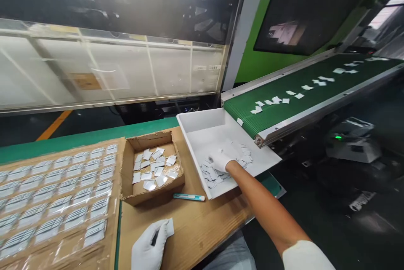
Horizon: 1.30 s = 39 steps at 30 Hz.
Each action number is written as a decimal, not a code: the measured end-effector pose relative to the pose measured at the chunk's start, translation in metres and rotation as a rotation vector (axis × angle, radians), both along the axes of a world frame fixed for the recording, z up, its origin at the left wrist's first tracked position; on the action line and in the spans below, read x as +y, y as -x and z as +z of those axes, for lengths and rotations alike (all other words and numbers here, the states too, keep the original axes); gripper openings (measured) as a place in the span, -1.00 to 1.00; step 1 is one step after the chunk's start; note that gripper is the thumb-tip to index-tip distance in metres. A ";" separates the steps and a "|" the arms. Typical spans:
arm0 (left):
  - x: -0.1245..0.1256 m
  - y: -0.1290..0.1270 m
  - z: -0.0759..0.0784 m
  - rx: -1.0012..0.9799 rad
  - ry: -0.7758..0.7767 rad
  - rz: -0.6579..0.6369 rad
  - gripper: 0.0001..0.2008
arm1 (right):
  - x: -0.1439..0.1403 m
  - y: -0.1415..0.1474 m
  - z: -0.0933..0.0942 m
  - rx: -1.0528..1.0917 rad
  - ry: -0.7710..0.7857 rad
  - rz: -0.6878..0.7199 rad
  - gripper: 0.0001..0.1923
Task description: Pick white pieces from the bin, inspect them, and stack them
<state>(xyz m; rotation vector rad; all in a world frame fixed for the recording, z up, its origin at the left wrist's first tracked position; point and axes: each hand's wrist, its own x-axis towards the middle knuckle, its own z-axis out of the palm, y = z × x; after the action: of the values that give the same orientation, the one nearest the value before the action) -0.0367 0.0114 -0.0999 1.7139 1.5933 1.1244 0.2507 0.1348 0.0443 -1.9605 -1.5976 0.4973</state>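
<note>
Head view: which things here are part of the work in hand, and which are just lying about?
Likely in use:
- white piece, in the left hand
- white tray of pieces, with the right hand in it
- green belt, carrying pieces
- cardboard box, holding pieces

Apparently just lying about:
- teal cutter, untouched
- orange floor stripe, background only

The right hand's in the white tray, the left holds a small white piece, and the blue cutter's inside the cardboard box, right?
No, the head view shows the blue cutter on the table, outside the cardboard box. The right hand is in the white tray; the left hand holds a small white piece.
</note>
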 end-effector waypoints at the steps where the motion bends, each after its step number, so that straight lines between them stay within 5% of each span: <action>1: -0.001 -0.002 0.002 -0.007 -0.020 0.000 -0.61 | 0.002 0.001 -0.002 0.022 0.010 0.017 -0.73; 23: 0.000 -0.006 0.006 -0.064 -0.106 -0.021 -0.75 | 0.007 -0.025 -0.018 0.235 0.235 0.094 -0.77; 27: -0.004 -0.007 0.007 -0.123 -0.123 0.011 -0.79 | -0.018 -0.015 -0.006 0.279 0.183 0.146 -0.89; 30: -0.011 -0.014 0.022 -0.239 -0.085 0.054 -0.80 | -0.059 0.015 0.000 0.379 0.120 0.218 -0.86; 34: -0.013 -0.036 0.061 -0.483 0.134 -0.020 -0.70 | -0.110 0.066 -0.014 0.712 0.061 0.235 -0.79; 39: 0.002 -0.051 0.090 -0.761 0.492 -0.154 -0.65 | -0.133 0.105 -0.040 0.982 0.154 0.165 -0.75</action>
<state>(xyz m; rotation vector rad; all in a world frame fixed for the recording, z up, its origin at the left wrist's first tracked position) 0.0145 0.0135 -0.0096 0.9043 1.1006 1.0190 0.1459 0.0019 0.0041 -1.2975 -1.0718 1.4109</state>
